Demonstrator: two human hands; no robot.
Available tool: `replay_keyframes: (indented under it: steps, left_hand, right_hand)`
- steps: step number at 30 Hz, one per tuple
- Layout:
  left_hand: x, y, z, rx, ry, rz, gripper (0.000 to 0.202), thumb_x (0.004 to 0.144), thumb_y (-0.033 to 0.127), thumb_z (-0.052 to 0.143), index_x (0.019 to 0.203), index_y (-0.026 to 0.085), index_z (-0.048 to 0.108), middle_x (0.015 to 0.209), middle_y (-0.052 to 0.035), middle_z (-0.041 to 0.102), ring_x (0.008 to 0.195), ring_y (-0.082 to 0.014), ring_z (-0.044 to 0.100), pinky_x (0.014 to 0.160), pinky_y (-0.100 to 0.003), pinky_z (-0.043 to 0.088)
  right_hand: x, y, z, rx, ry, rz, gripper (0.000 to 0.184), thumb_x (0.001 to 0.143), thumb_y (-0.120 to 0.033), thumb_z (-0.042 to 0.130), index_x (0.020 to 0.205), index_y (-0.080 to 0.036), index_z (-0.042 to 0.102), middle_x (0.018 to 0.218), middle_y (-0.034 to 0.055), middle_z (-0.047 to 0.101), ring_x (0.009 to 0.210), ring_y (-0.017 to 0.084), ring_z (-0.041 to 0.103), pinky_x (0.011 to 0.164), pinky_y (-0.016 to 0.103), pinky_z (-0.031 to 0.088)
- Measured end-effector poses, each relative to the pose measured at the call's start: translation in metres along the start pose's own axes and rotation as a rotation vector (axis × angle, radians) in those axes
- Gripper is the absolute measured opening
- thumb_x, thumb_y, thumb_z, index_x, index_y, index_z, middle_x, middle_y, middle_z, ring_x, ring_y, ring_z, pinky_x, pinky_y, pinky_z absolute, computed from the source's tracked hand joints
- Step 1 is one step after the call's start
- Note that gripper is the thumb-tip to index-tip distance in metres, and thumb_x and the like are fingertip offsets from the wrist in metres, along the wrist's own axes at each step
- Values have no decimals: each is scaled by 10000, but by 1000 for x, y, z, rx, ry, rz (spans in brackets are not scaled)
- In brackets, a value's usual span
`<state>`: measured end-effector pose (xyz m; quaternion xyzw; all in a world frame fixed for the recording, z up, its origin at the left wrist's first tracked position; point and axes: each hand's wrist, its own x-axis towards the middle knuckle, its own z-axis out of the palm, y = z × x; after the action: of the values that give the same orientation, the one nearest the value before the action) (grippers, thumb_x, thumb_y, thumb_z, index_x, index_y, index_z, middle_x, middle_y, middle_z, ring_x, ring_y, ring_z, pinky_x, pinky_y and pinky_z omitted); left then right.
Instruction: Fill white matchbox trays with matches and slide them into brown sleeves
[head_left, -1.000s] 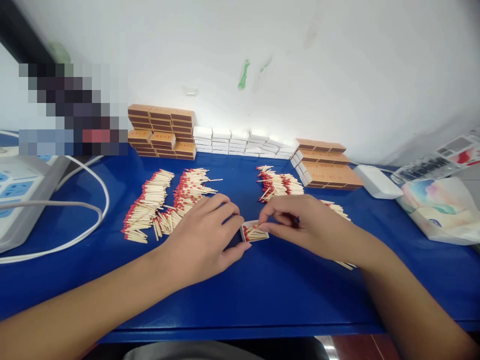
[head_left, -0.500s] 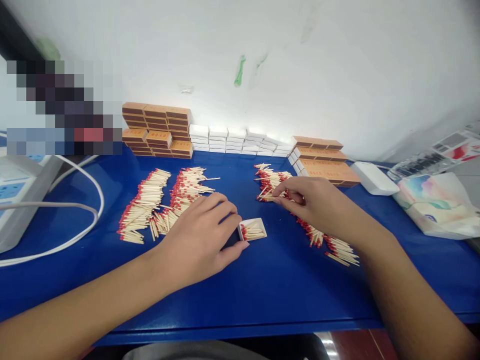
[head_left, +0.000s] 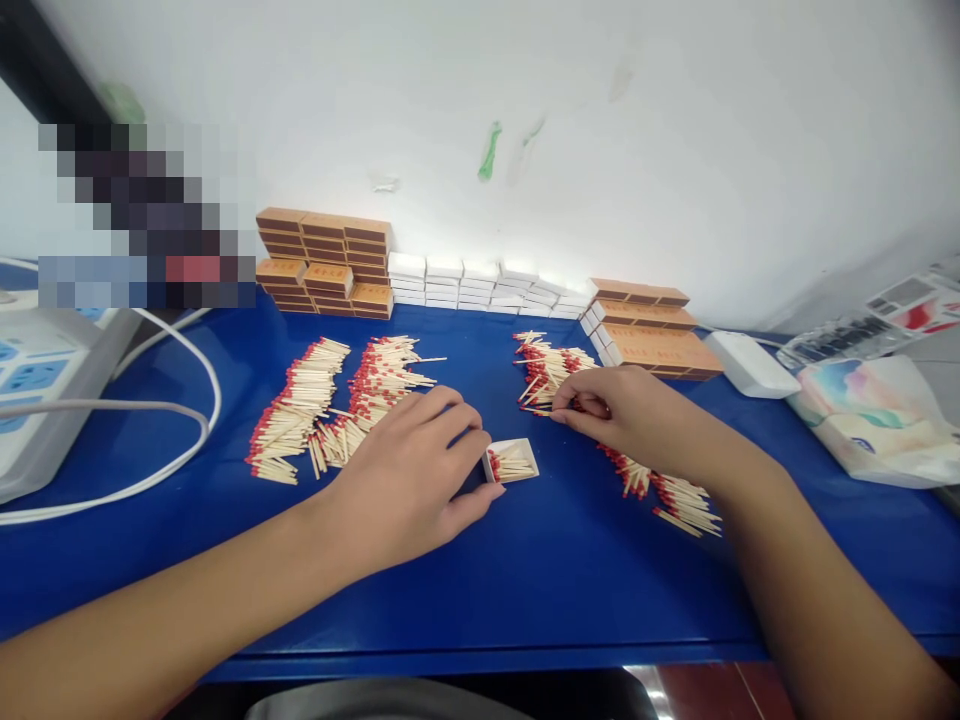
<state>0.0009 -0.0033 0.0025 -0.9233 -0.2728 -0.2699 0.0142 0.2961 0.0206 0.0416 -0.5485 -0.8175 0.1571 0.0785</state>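
A small white matchbox tray (head_left: 512, 462) with a few red-tipped matches in it lies on the blue table (head_left: 525, 580). My left hand (head_left: 416, 470) rests beside it, thumb and fingers curled against its left end. My right hand (head_left: 622, 415) is farther back, fingers pinched on matches at the near edge of the right match pile (head_left: 551, 372). More matches (head_left: 667, 490) trail out from under my right wrist. A larger pile of matches (head_left: 330, 400) lies left of my left hand.
Brown matchbox sleeves (head_left: 326, 262) and white trays (head_left: 480, 282) are stacked along the wall, with more brown boxes (head_left: 649, 335) at right. A power strip (head_left: 37, 390) with white cables sits at the left. A white adapter (head_left: 750, 362) and tissue pack (head_left: 874, 410) lie at the right.
My right hand left the tray, reached back to the right match pile and now pinches matches there. My left hand stayed at the tray.
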Motion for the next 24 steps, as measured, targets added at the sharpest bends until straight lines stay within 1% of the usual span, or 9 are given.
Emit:
replay_keyframes:
  steps: [2,8,13,17,24]
  left_hand:
    - [0,0,0,-3,-1,-1,253,1067,385,695,1074,142,765,1097,-111,785,1128,-308,698,996,-495,616]
    - [0,0,-1,-6,-9,-4,254,1071,391,691,1080,147,762,1106,-113,786,1138,-307,695,1001,-494,613]
    - [0,0,0,-4,-8,-4,251,1066,392,700,1088,150,761,1108,-108,784,1131,-308,697,998,-490,611]
    - [0,-1,0,-15,-5,-3,256,1064,388,702,1082,140,763,1102,-111,782,1127,-310,695,995,-498,612]
    - [-1,0,1,-9,-9,-3,255,1061,385,706,1087,138,763,1109,-117,783,1134,-314,696,993,-499,611]
  right_hand:
    - [-2,0,-2,17,-19,2,243,1030,-393,597,884,-249,726,638,-27,559,561,162,471,563,309,363]
    - [-4,6,-2,44,-13,14,224,1019,-421,624,908,-250,718,647,-30,565,565,158,484,542,293,368]
    - [-3,7,-2,29,-66,32,265,1029,-432,606,866,-252,712,627,-30,554,557,159,471,543,306,350]
    - [-4,7,-4,41,-84,36,260,1025,-440,592,877,-258,705,631,-36,542,568,164,464,549,311,350]
    - [-5,11,-3,37,-82,15,212,996,-423,658,868,-261,706,639,-43,550,576,156,470,583,309,354]
